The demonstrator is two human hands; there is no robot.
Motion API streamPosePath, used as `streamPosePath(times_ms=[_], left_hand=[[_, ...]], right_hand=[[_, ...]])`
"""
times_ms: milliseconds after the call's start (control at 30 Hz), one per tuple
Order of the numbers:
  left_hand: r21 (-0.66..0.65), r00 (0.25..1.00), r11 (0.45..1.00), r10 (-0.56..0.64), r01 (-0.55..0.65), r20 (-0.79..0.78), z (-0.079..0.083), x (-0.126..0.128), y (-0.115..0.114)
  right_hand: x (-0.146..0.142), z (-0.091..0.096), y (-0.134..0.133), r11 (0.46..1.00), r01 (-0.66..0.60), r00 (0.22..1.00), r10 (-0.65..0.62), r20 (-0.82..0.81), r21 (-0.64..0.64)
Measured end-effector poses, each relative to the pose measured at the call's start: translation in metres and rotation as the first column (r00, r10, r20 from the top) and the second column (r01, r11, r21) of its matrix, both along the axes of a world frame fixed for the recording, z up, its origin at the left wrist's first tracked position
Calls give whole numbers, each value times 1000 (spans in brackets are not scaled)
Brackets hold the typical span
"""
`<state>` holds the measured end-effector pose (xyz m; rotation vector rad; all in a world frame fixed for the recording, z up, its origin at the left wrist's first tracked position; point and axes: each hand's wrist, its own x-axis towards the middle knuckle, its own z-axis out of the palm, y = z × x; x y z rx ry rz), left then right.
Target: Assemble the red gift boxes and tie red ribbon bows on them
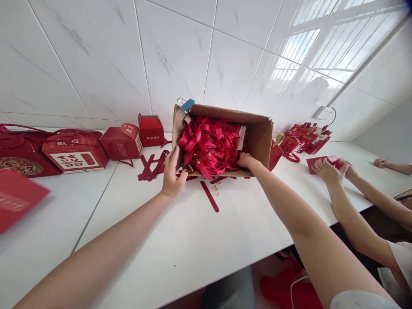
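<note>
A brown cardboard box (259, 137) lies tipped toward me on the white table (193, 240), stuffed with red ribbons (209, 146). My left hand (172, 174) grips the box's lower left edge, thumb and fingers closed round the cardboard. My right hand (245, 160) reaches into the box's lower right corner with its fingers buried among the ribbons, so I cannot see what they hold. A loose red strip (210, 196) and small gold bits lie on the table just below the box.
Red gift boxes (75, 154) stand in a row at the left along the tiled wall, with red strips (152, 166) beside them. At the right another person's hands (331, 169) work on a red card, near more red boxes (304, 137).
</note>
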<state>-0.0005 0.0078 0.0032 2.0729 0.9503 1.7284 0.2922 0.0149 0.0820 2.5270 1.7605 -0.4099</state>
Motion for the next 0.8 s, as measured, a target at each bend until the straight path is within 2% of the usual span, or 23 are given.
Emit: streamPosePath(times_ms=[133, 367, 533, 700, 800], left_hand=[[14, 1000, 1000, 10, -10, -5, 1, 0, -1], [32, 1000, 999, 11, -11, -3, 1, 0, -1], [42, 1000, 999, 23, -23, -10, 1, 0, -1], [4, 1000, 1000, -7, 7, -1, 0, 0, 0], [-27, 1000, 1000, -13, 13, -1, -2, 0, 1]], right_hand=[[-2, -5, 3, 999, 13, 999, -14, -32, -37], [-3, 4, 0, 989, 33, 997, -43, -70, -145], [-4, 30, -11, 992, 0, 999, -6, -47, -129], [7, 64, -42, 995, -45, 996, 37, -83, -94], [15, 70, -60, 995, -76, 982, 63, -178, -67]])
